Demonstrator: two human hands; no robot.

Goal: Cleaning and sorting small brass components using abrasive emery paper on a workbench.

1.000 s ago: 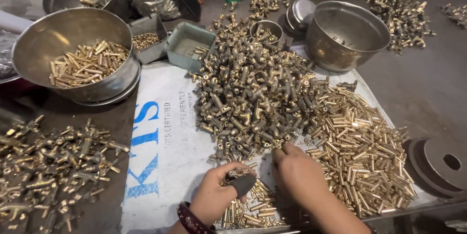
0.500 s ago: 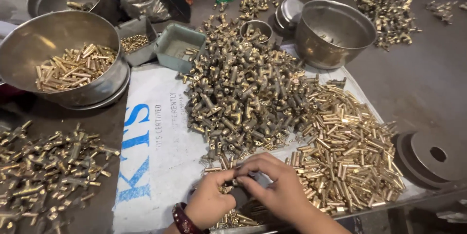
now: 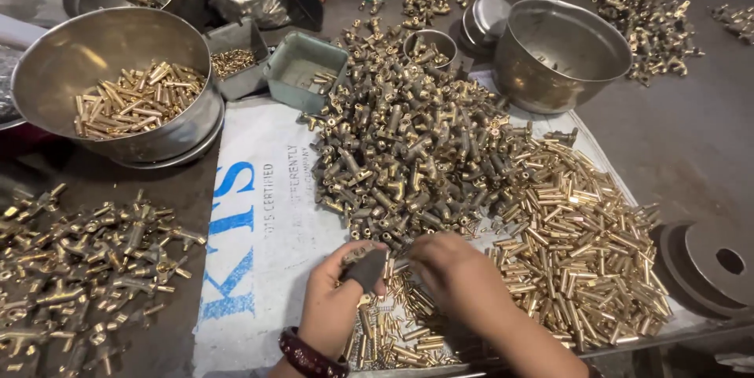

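- The left hand [image 3: 334, 299] sits at the near edge of the surface [image 3: 691, 142], fingers curled around a small dark block [image 3: 365, 269] pinched between thumb and fingertips; a dark red bangle [image 3: 302, 354] circles its wrist.
- The right hand [image 3: 455, 276] lies just beside it, knuckles up, its fingers bent down toward the dark block (whether they grip a piece cannot be told, since the fingertips are hidden).
- Both hands meet over a scatter of small brass pins [image 3: 393, 331] lying on a white printed sack [image 3: 267, 221] spread under the work.
- Directly beyond the hands rises a big heap of darker brass tee fittings [image 3: 408, 142], its near edge almost touching the fingertips.
- To the right of the right hand spreads a bright pile of brass tubes [image 3: 581, 244].
- Far left, well apart from the hands, a steel bowl [image 3: 71, 56] holds more brass tubes, and joined fittings [image 3: 86, 268] lie loose on the surface below it.
- A second steel bowl [image 3: 558, 52] stands at the far right, beyond the heap.
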